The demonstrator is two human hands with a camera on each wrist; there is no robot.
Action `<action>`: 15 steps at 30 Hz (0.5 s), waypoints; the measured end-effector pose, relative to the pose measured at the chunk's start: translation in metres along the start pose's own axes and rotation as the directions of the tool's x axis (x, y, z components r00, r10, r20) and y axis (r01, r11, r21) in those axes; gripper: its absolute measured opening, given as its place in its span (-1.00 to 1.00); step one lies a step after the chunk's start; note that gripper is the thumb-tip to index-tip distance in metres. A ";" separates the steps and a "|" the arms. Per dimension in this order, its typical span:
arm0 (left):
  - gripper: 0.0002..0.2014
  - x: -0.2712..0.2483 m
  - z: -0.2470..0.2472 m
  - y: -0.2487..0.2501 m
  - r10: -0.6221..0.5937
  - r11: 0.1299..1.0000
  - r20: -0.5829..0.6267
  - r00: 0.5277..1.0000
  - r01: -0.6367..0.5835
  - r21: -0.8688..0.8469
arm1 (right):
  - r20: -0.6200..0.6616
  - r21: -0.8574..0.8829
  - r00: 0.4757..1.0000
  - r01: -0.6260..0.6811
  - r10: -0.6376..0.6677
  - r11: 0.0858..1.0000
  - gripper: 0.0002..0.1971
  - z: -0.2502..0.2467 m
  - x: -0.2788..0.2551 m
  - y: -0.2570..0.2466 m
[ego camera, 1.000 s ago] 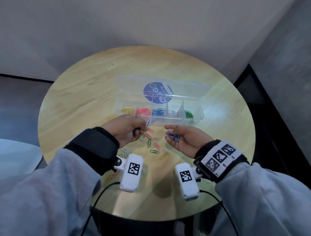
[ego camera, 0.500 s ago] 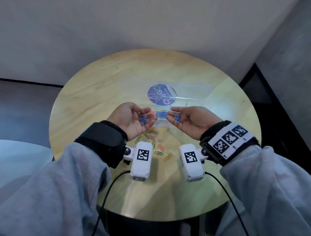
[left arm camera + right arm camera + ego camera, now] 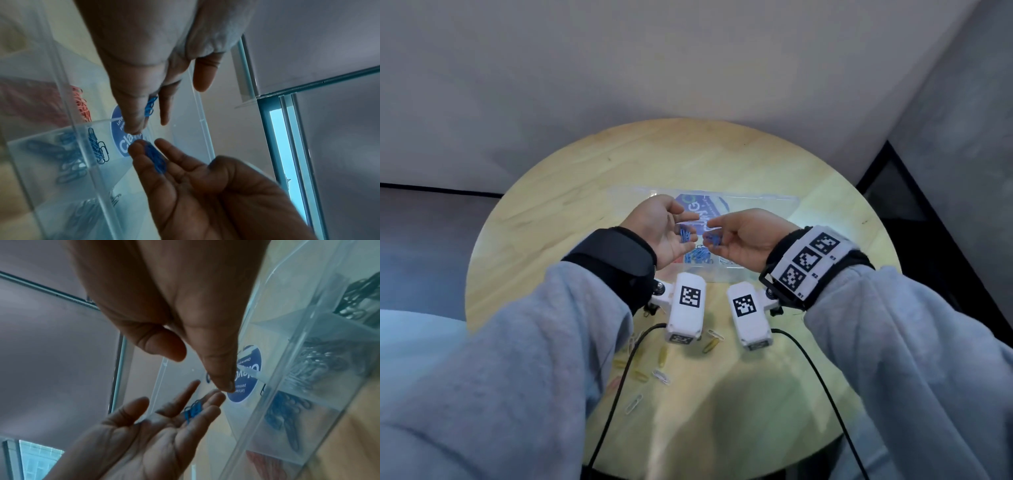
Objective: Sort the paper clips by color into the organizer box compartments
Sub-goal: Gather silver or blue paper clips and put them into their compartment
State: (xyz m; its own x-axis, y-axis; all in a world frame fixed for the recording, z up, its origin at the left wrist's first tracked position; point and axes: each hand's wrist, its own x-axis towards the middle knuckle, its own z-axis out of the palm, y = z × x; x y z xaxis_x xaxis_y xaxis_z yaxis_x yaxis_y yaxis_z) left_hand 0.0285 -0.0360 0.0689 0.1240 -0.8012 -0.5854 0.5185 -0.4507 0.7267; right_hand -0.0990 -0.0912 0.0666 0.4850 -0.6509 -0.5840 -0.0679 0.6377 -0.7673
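We hold both palms up over the organizer box [image 3: 756, 270]; our left hand [image 3: 661, 233] cradles blue paper clips [image 3: 684, 235] on loosely open fingers; our right hand [image 3: 739, 240] likewise carries blue clips [image 3: 713, 240]; loose clips [image 3: 661, 375] lie nearer us than the box.

Both forearms, in grey sleeves, reach forward side by side. The left hand [image 3: 666, 231] is turned palm up, fingers loosely extended, thumb above. The right hand [image 3: 743, 238] faces it, palm up and inward, fingers relaxed and slightly bent. The fingertips of the two hands nearly meet. Each wrist wears a dark band.
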 end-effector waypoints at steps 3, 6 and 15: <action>-0.65 0.003 0.003 0.001 -0.009 1.000 0.002 1.000 0.009 0.021 | 0.003 -0.049 1.000 -0.002 0.002 0.999 -0.59 0.000 0.005 0.002; -0.63 0.004 0.002 -0.001 0.000 1.000 0.034 0.999 0.000 0.017 | 0.013 -0.063 1.000 0.027 -0.026 0.998 -0.68 -0.003 -0.001 0.003; -0.79 -0.041 0.009 -0.027 -0.031 0.662 -0.017 0.999 0.033 0.749 | 0.129 -0.586 0.991 0.107 -0.038 0.804 -0.85 -0.033 -0.048 0.033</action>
State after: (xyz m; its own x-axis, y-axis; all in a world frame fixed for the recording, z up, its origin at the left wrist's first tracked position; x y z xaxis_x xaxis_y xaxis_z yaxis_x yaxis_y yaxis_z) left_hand 0.0017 0.0057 0.0761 0.1218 -0.7800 -0.6138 -0.2865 -0.6197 0.7307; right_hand -0.1536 -0.0527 0.0607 0.5960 -0.6158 -0.5153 -0.5131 0.2015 -0.8343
